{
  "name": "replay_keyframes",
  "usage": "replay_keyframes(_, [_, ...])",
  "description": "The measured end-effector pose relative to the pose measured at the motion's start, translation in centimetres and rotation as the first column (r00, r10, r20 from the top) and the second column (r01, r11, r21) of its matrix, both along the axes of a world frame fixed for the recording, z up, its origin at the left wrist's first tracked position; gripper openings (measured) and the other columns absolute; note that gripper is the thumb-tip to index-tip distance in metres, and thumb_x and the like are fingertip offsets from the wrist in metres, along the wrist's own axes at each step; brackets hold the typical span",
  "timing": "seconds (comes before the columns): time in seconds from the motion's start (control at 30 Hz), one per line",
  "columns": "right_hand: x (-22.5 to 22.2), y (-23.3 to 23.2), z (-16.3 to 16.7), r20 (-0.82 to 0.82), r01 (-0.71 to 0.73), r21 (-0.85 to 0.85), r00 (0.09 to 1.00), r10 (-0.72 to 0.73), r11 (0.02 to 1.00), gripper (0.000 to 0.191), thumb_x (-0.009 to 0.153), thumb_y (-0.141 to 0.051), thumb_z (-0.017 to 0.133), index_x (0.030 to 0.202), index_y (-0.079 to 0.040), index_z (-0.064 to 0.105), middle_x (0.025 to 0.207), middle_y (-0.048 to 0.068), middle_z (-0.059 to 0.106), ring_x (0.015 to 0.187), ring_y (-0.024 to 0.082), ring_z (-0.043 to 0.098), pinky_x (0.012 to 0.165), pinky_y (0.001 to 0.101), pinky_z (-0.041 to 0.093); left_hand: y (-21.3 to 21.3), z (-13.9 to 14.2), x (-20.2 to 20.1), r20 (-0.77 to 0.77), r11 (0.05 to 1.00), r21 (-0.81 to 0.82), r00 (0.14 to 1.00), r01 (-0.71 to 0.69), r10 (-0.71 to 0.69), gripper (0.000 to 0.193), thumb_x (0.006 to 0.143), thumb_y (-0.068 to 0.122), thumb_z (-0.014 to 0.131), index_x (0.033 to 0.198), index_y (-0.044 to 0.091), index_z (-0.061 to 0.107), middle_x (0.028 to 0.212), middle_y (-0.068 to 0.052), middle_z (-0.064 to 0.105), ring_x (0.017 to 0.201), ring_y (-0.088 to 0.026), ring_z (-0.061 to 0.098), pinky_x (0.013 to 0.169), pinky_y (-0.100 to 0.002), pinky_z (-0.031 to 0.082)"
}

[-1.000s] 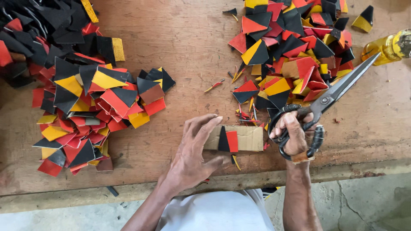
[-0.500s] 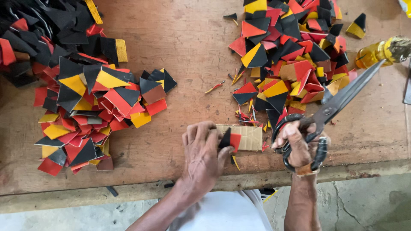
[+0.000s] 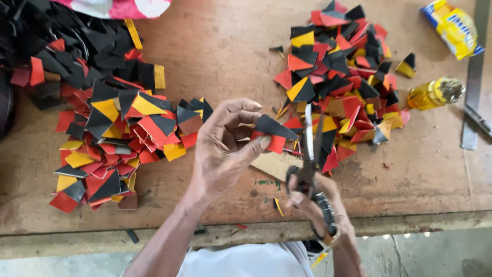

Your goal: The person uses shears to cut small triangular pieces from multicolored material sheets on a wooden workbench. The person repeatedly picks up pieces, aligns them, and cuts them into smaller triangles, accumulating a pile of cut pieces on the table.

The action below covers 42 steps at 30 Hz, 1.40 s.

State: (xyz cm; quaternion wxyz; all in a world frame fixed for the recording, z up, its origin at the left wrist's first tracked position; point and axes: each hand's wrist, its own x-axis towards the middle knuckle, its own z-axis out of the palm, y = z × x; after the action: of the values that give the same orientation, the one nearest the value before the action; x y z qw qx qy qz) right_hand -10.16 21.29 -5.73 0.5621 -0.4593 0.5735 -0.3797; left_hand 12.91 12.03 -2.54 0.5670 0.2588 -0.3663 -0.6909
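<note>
Btwn hands: black-red piece [image 3: 271,134], flat, angular, by scissors [image 3: 309,159].

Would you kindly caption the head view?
Left hand holds a black-and-red piece beside open scissors in right hand.

Yellow bottle [image 3: 434,93] — beside yellow packet [image 3: 454,26].

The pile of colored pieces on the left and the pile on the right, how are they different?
The left pile lies spread wide and runs up into a heap of black scraps; the right pile is smaller and bunched tighter. The left pile sits beside the left hand, while the right pile lies behind the scissors in the right hand. Both hold red, yellow and black pieces on the wooden table.
</note>
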Motion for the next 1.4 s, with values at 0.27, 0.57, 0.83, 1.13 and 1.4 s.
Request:
replay_keyframes(0.27, [3.4, -2.2, 2.7, -0.240, -0.160, -0.064, 0.961, 0.140, 0.985, 0.039, 0.081, -0.044, 0.069, 0.097, -0.009, 0.060, 0.082, -0.001, 0.056, 0.075, 0.011, 0.054, 0.064, 0.0282, 0.046, 0.0, 2.4, -1.9, 0.208, 0.966, -0.191, 0.954, -0.177, 0.216, 0.026, 0.088, -0.010, 0.077, 0.112, -0.003, 0.072, 0.120, -0.006, 0.064, 0.105, -0.012, 0.070, 0.091, -0.024, 0.062])
replay_keyframes(0.57, [4.4, -3.0, 2.3, -0.295, -0.126, -0.042, 0.950, 0.108, 0.991, 0.025, 0.081, -0.029, 0.068, 0.082, -0.006, 0.057, 0.066, 0.001, 0.056, 0.060, 0.012, 0.055, 0.054, 0.0297, 0.045, -0.2, 2.6, -2.5, 0.417, 0.921, -0.282, 0.830, -0.268, 0.370, 0.028, 0.086, -0.007, 0.079, 0.113, 0.000, 0.074, 0.117, -0.006, 0.069, 0.096, -0.010, 0.073, 0.080, -0.021, 0.064])
replay_keyframes(0.83, [4.6, -3.0, 1.1, -0.312, -0.091, -0.132, 0.949, 0.046, 0.987, 0.015, 0.090, -0.016, 0.065, 0.081, -0.005, 0.058, 0.061, 0.000, 0.057, 0.050, 0.008, 0.061, 0.047, 0.0259, 0.049, -0.4, 2.8, -2.7, 0.447, 0.908, -0.331, 0.804, -0.258, 0.392, 0.028, 0.087, -0.008, 0.076, 0.114, 0.000, 0.074, 0.119, -0.007, 0.069, 0.103, -0.014, 0.076, 0.087, -0.024, 0.063])
replay_keyframes(1.13, [4.7, -2.9, -0.8, -0.350, 0.065, -0.031, 0.934, -0.072, 0.997, 0.016, 0.088, -0.016, 0.065, 0.077, -0.005, 0.059, 0.052, 0.000, 0.056, 0.045, 0.008, 0.060, 0.043, 0.0272, 0.048, -0.5, 2.5, -3.5, 0.476, 0.913, -0.327, 0.793, -0.242, 0.380, 0.028, 0.085, -0.008, 0.076, 0.112, 0.000, 0.073, 0.117, -0.008, 0.069, 0.102, -0.015, 0.076, 0.086, -0.026, 0.064])
replay_keyframes(1.4, [4.0, -2.2, -1.9, -0.413, -0.003, -0.208, 0.907, -0.085, 0.978, 0.028, 0.095, -0.014, 0.067, 0.071, -0.003, 0.056, 0.053, 0.000, 0.046, 0.048, 0.008, 0.046, 0.042, 0.0291, 0.037, -0.5, 1.9, -4.1, 0.526, 0.913, -0.339, 0.759, -0.228, 0.385, 0.027, 0.084, -0.006, 0.078, 0.110, 0.001, 0.074, 0.114, -0.008, 0.071, 0.097, -0.015, 0.075, 0.081, -0.024, 0.066])
